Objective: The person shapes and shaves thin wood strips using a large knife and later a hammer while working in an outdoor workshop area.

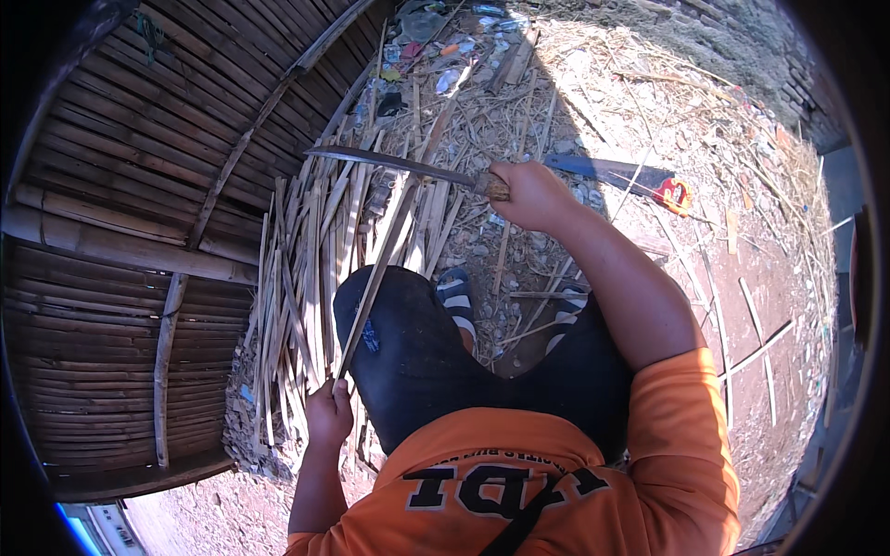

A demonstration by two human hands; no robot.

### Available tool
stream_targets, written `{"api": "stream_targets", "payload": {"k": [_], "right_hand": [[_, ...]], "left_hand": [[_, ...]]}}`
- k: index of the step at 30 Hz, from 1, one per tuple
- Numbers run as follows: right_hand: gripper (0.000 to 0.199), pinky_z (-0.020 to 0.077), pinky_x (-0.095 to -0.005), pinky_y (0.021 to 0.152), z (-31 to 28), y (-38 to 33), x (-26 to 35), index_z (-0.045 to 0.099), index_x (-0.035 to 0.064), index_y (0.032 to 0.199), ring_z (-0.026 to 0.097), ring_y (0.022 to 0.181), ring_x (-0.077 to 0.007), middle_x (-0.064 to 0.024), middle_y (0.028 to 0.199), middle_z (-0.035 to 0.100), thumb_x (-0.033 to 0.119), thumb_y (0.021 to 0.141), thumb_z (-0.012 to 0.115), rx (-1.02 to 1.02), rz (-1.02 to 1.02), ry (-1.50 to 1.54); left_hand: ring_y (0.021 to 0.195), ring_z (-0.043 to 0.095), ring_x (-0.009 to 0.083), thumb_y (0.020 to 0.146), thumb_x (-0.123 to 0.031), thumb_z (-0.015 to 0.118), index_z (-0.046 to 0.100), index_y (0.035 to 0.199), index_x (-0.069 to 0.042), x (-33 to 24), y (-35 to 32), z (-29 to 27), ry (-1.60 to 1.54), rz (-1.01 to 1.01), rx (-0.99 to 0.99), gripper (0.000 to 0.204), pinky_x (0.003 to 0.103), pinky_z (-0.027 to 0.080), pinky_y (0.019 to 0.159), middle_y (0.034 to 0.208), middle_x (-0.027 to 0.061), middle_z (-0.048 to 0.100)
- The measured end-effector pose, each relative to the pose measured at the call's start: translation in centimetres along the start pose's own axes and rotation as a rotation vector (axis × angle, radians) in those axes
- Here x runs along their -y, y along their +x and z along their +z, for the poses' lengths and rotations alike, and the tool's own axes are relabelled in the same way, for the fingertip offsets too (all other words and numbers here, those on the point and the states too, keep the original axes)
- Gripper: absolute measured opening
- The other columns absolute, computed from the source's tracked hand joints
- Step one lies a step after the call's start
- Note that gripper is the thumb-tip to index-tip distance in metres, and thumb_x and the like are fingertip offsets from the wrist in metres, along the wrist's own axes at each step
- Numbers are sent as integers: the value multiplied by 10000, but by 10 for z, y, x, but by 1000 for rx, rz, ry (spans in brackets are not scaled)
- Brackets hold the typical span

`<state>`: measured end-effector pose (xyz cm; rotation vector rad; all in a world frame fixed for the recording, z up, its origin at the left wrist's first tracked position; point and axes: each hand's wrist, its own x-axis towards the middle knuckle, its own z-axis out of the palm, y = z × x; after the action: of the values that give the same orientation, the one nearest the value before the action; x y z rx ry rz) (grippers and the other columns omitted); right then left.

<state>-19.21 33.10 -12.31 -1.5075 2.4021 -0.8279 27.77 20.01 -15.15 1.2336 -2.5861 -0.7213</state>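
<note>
My right hand grips the wooden handle of a long curved knife; its blade points left, over a pile of split bamboo strips. My left hand holds the near end of one long bamboo strip, which runs up across my left knee toward the blade. The blade's edge meets or nearly meets the far end of that strip. I sit in dark trousers and an orange shirt, with striped sandals on my feet.
A woven bamboo wall with round poles stands at my left. A handsaw with a blue blade and red handle lies on the ground at the right. Dry straw, bamboo offcuts and litter cover the dirt ground.
</note>
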Motion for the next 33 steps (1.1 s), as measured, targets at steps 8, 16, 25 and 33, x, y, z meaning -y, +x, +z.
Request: {"api": "stream_targets", "payload": {"k": [8,16,25,33], "right_hand": [[269,536,-519,778,-6,-20,43,642,86,1032,688,858,-404,-171,823,692,211,803,708,84,-279,-329],[213,538,-535,743,-18,-3,-6,639,98,952,691,793,-392,-176,762,681,179,767,706,-147,62,-115],[239,554,-510,780,-14,5,-13,633,92,994,704,821,-371,-160,788,693,199,797,716,-147,110,-57],[226,543,-512,771,-11,-15,31,626,96,970,694,855,-385,-160,823,698,204,795,720,-42,-193,-317]], "left_hand": [[485,493,222,1064,-323,485,553,750,-4,8,1,-11,-174,-15,114,452,390,403,515,551,117,494],[556,480,169,1068,-324,468,551,749,-12,15,2,-6,-168,-71,132,454,364,402,547,586,60,498],[561,465,150,1074,-346,473,559,771,3,16,11,-16,-55,2,153,470,360,406,557,584,60,486],[537,516,259,1058,-330,502,580,832,13,8,7,-26,-86,-3,160,418,414,417,553,587,133,514]]}}
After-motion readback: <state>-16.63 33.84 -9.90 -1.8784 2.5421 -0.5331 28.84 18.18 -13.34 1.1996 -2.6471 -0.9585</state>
